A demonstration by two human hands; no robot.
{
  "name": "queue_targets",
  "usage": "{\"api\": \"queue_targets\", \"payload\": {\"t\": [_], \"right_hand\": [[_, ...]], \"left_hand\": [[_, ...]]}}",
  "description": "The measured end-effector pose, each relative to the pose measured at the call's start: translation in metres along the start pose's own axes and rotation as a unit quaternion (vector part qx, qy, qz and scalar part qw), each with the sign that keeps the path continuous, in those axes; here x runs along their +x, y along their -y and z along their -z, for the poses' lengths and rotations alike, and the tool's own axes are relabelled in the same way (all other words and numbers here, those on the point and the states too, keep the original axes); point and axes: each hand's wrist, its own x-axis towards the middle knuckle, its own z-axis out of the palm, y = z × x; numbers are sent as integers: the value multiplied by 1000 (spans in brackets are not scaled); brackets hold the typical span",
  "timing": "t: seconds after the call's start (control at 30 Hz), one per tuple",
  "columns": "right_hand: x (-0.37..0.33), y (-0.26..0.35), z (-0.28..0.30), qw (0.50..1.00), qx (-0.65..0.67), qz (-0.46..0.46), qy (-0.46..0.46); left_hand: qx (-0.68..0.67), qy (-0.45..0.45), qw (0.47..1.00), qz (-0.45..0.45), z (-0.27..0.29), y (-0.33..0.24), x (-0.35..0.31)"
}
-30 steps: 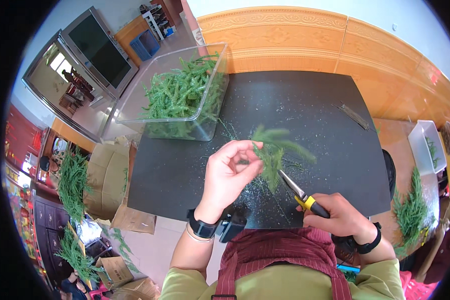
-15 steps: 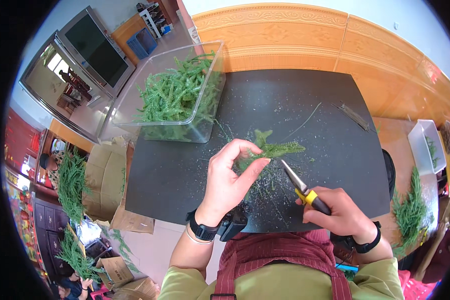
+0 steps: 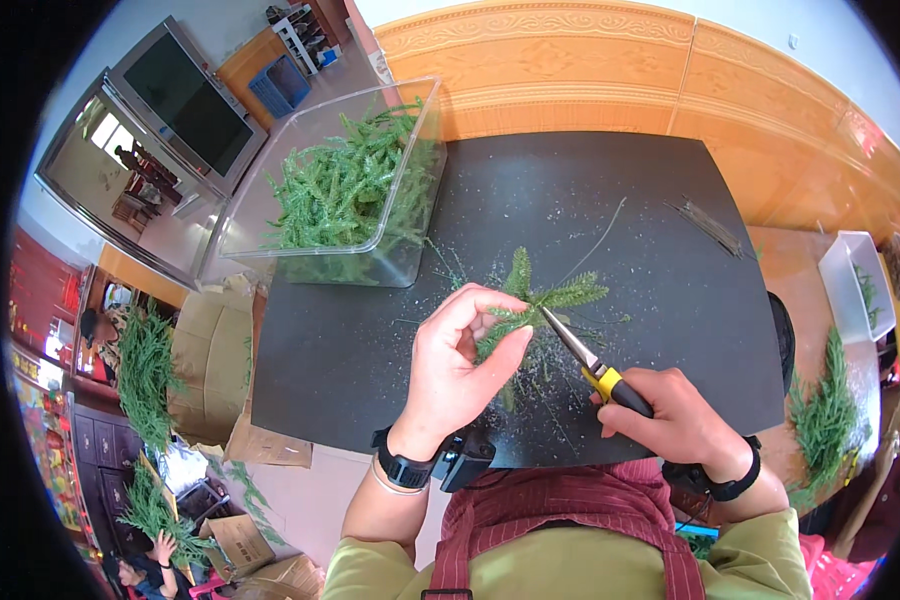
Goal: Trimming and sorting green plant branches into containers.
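Green sprig (image 3: 560,296) over the black table (image 3: 670,320) sits in the left hand (image 3: 458,348), thumb and fingertips nearly closed on it, while the right hand (image 3: 678,418), curled round the pliers (image 3: 592,364), would do best to grip only the stem junction (image 3: 536,299), sparing the needles (image 3: 585,288)

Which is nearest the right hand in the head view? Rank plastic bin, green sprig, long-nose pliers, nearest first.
1. Long-nose pliers: in the right hand.
2. Green sprig: left hand, at pliers' tips.
3. Plastic bin: upper left.
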Motion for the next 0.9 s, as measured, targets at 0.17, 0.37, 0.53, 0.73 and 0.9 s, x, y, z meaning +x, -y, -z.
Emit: {"api": "queue_targets", "payload": {"t": [0.17, 0.37, 0.53, 0.73, 0.9], "right_hand": [[0, 5, 1, 1000, 19, -19, -4], [2, 7, 2, 1000, 6, -7, -23], [4, 6, 2, 996, -73, 18, -39], [2, 4, 2, 993, 83, -73, 42], [3, 5, 2, 988, 114, -88, 61]], "left_hand": [[-8, -12, 1000, -1, -5, -3, 3], [77, -22, 997, -17, -5, -5, 4], [208, -59, 971, -104, -12, -6, 3], [165, -48, 981, -87, -8, -2, 4], [1, -24, 1000, -5, -3, 4, 4]]}}
